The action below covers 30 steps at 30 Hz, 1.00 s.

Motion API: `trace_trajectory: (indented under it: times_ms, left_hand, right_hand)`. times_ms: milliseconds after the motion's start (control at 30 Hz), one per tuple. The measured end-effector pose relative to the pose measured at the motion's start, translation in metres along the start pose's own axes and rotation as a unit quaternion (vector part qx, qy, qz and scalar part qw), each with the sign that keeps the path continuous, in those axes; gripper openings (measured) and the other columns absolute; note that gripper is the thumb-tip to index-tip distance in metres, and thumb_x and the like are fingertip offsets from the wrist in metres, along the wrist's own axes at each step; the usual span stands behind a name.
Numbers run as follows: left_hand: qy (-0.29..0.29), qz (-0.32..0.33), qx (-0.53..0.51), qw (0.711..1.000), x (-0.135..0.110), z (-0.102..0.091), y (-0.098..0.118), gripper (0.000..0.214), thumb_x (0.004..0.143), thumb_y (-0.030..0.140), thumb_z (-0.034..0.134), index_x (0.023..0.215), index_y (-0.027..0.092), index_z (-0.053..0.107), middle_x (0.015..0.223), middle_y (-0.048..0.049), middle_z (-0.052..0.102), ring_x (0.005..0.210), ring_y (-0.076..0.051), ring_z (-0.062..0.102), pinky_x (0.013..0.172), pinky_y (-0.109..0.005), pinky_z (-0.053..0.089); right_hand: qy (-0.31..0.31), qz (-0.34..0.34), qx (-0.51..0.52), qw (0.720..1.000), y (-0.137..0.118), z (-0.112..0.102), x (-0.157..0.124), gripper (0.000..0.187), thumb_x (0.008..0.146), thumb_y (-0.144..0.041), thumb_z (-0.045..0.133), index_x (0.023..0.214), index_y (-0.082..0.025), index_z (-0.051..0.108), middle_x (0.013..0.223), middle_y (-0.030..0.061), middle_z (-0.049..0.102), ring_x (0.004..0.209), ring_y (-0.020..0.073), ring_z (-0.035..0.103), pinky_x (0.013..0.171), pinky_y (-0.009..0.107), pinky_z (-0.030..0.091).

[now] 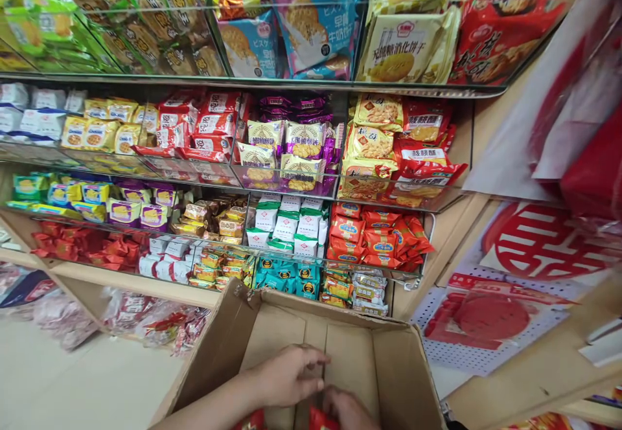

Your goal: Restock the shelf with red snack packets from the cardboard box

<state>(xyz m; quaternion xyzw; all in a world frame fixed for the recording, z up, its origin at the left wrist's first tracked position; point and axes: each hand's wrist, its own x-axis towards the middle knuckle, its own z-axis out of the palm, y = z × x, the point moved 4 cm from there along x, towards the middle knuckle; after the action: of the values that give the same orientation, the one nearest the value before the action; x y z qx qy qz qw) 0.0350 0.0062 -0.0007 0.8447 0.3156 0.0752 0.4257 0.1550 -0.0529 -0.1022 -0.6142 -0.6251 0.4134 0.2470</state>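
An open cardboard box (389, 365) stands in front of me at the bottom of the view. Both my hands reach down into it. My left hand (286, 375) curls its fingers over a red packet (253, 421) near the box floor. My right hand (347, 409) is closed on another red packet (321, 420) at the frame's lower edge. Just beyond the box, shelf bins hold red and orange snack packets (379, 239).
Tiered clear-fronted shelves (272, 190) full of biscuit and snack packs fill the wall ahead. Bagged goods (146, 320) lie under the lowest shelf on the left. A pegboard with red paper decorations (490, 316) hangs to the right. Pale floor (72, 378) shows at lower left.
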Motion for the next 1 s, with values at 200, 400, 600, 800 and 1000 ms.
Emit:
trace_trajectory:
  times_ms: [200, 400, 600, 800, 1000]
  left_hand:
    - [0.059, -0.063, -0.306, 0.948, 0.017, 0.000, 0.001, 0.061, 0.061, 0.046, 0.068, 0.109, 0.013, 0.049, 0.086, -0.0040, 0.062, 0.071, -0.013, 0.057, 0.065, -0.026, 0.046]
    - [0.082, -0.051, -0.410, 0.907, 0.022, -0.012, 0.024, 0.055, 0.053, 0.041, 0.076, 0.094, 0.014, 0.051, 0.061, 0.0050, 0.057, 0.047, -0.006, 0.049, 0.047, -0.020, 0.040]
    - [0.102, -0.044, -0.465, 0.878, 0.019, -0.011, 0.027, 0.061, 0.054, 0.039, 0.076, 0.103, 0.015, 0.049, 0.063, 0.0040, 0.060, 0.053, -0.008, 0.055, 0.054, -0.021, 0.043]
    - [0.034, -0.178, -0.537, 0.824, 0.016, 0.008, 0.018, 0.058, 0.063, 0.063, 0.056, 0.099, 0.018, 0.049, 0.089, -0.0038, 0.060, 0.063, -0.013, 0.061, 0.059, -0.027, 0.045]
    - [0.082, -0.130, -0.603, 0.783, 0.011, 0.000, 0.018, 0.048, 0.054, 0.025, 0.074, 0.095, 0.020, 0.048, 0.076, 0.0026, 0.057, 0.061, -0.010, 0.058, 0.067, -0.030, 0.045]
  right_hand:
    - [0.096, -0.011, 0.329, 0.939, -0.046, -0.069, -0.016, 0.031, 0.062, -0.042, 0.066, 0.068, -0.018, 0.047, 0.061, -0.0029, 0.053, 0.058, 0.0116, 0.048, 0.057, 0.023, 0.038]
    - [0.146, 0.000, 0.429, 0.891, -0.063, -0.078, -0.024, 0.029, 0.073, -0.045, 0.058, 0.065, -0.018, 0.048, 0.066, -0.0031, 0.051, 0.062, 0.0110, 0.048, 0.061, 0.024, 0.042]
    - [0.204, 0.004, 0.438, 0.876, -0.062, -0.076, -0.029, 0.030, 0.071, -0.048, 0.058, 0.065, -0.019, 0.052, 0.066, -0.0007, 0.055, 0.064, 0.0139, 0.052, 0.059, 0.025, 0.045]
    - [0.362, -0.040, 0.167, 0.916, -0.054, -0.080, -0.040, 0.028, 0.072, -0.046, 0.057, 0.077, -0.018, 0.062, 0.088, 0.0072, 0.063, 0.085, 0.0214, 0.058, 0.077, 0.030, 0.045]
    - [0.254, -0.110, 0.255, 0.926, -0.044, -0.055, -0.033, 0.035, 0.072, -0.044, 0.057, 0.095, -0.019, 0.061, 0.117, 0.0131, 0.055, 0.108, 0.0256, 0.052, 0.083, 0.034, 0.048]
